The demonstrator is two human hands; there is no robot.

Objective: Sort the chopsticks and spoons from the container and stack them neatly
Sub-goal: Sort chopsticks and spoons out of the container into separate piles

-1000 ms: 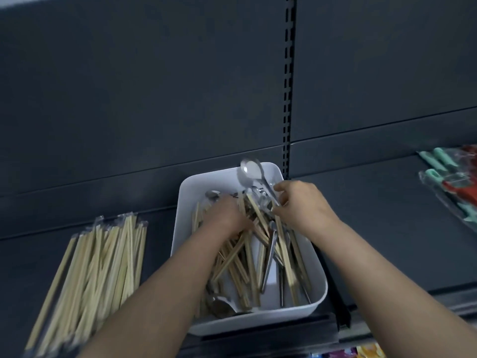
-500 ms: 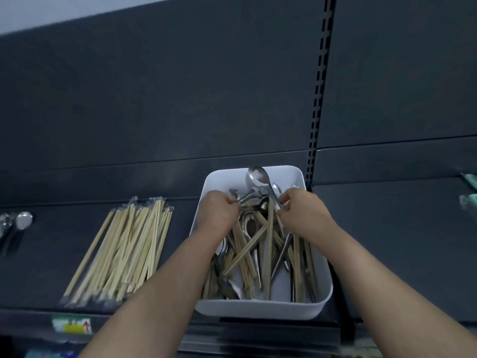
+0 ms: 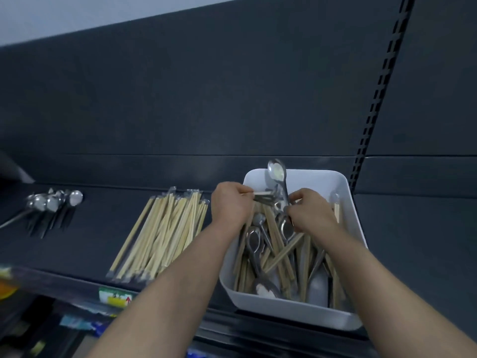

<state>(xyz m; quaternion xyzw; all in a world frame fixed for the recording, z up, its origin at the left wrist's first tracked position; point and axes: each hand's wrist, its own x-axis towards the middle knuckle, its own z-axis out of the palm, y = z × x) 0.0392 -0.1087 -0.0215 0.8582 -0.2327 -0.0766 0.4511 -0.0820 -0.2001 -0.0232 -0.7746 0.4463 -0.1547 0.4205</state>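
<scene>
Both hands were in the white container (image 3: 344, 183), which sat on the dark shelf (image 3: 98, 244) at the right, w/ loose chopsticks (image 3: 273, 228) & loose spoons (image 3: 254, 240) tangled criss-cross inside. L hand (image 3: 232, 206) was curled at the far-left corner, thumb & fingers pinching the end of a wrapped chopstick (image 3: 262, 194) that lay roughly level across the heap. R hand (image 3: 311, 211) was curled too, fingers closed on the handle of a raised spoon (image 3: 276, 170) whose bowl stood up past the far rim. Sorted goods lay to the left on the same shelf: chopstick pile (image 3: 160, 236) just beside the container, spoon row (image 3: 53, 204) well apart at the far left. Judgement: the step was pulling one item per hand free of the tangle. To do it well, prob. draw each piece out along its own length, not sideways, since crossed sticks & handles would drag neighbours up & over the rim. Spoon first looked sensible, as it was mostly clear; lift straight up, then carry. The wrapper looked slick, so pinch the stick itself, not just film, or it may slip. Lay the chopstick w/ ends lined up to the pile, & the spoon w/ its bowl toward the back like the row. Risk: the container sat near the shelf's front edge, so hard tugs could shift it.
</scene>
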